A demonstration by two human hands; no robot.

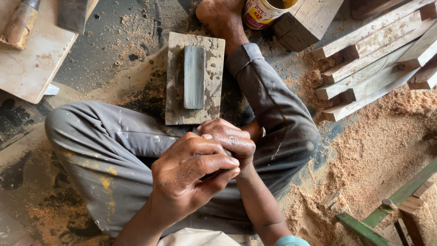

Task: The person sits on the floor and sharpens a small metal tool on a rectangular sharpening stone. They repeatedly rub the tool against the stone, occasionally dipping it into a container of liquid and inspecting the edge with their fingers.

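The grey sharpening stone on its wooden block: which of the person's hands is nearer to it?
Right. The right hand sits just below the block's near edge, under the sharpening stone; the left hand is lower, farther away.

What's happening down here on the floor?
A person sits on a sawdust-strewn floor, left hand and right hand clasped together over the lap around something small that is hidden. Just ahead lies a grey stone block set in a wooden board. Cut timber pieces lie stacked to the right, a tin beyond the foot.
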